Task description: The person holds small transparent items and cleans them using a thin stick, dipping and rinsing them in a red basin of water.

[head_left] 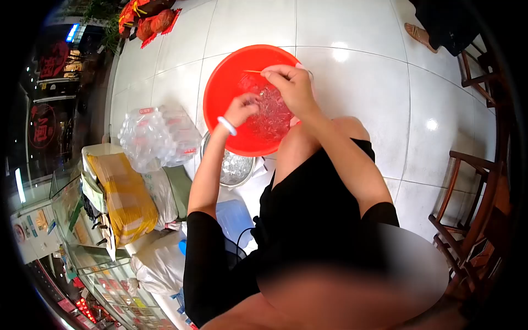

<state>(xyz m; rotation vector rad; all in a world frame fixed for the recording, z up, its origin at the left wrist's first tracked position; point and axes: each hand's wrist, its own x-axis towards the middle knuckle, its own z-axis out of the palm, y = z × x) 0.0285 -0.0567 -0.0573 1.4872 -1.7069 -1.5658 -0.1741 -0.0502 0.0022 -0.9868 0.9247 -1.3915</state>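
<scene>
A wide red basin (215,99) rests on the floor in front of my knees, with many clear, shiny, thin pieces (270,118) lying in it. Over its far right side, my right hand (294,88) pinches a thin yellowish stick (252,71) that points left. My left hand (241,109), with a white band on the wrist, hovers over the basin's left half. Its fingers are curled and smeared by motion, so whether they hold anything is unclear. Partly under the basin's near edge stands a metal bowl (236,170) of similar clear pieces.
On the left are wrapped plastic bottles (159,135), a yellow taped package (121,192), and a glass display case (110,280). A wooden chair (465,192) stands at right. Another person's shoe (420,37) is at the upper right. Red decorations (154,25) lie at the upper left.
</scene>
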